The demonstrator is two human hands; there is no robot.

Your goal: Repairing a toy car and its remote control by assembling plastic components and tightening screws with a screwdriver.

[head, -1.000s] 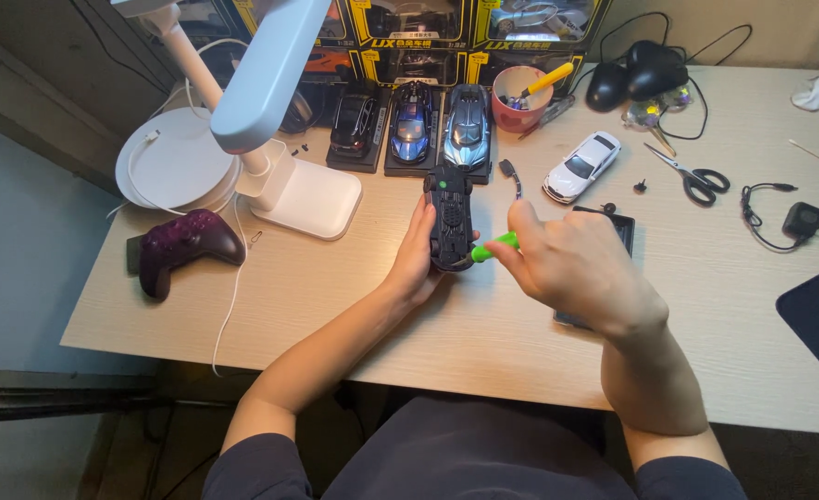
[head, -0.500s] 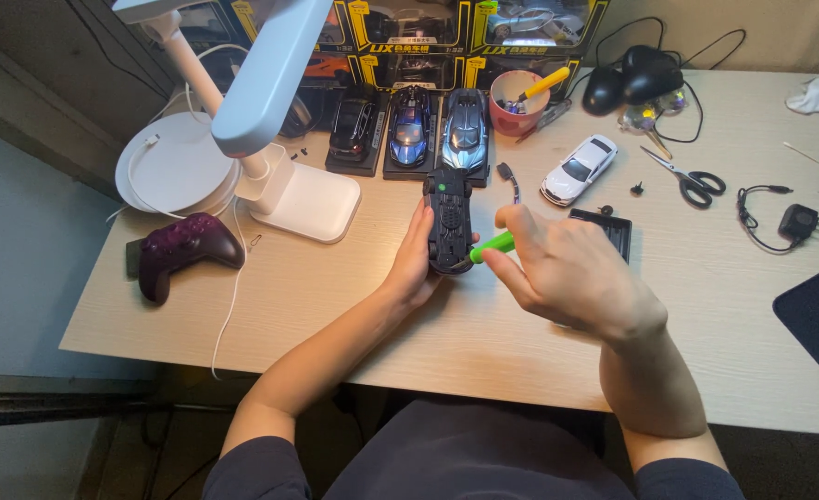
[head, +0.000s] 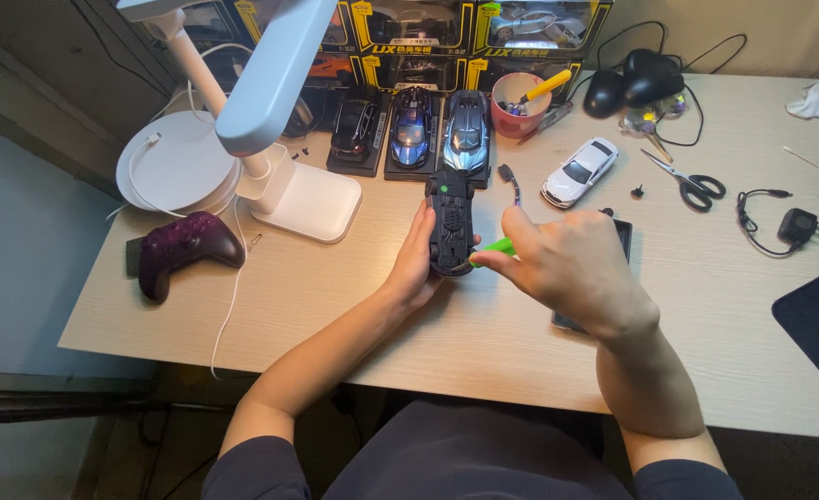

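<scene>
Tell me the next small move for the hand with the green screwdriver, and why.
Probably keep the tip seated and turn it. The right hand holds the green screwdriver with its tip against the lower end of the black toy car, which lies underside up. The left hand grips the car's side and steadies it over the table. Whether a screw sits under the tip is too small to tell.

Three boxed model-car packages along the table's far edge, black with yellow trim and clear windows: left box [head: 326, 23] partly behind the lamp; middle box [head: 418, 28] with a dark car inside; right box [head: 539, 23] with a silver car; dark phone screen [head: 618, 243] flat beside the right hand, mostly hidden.
</scene>
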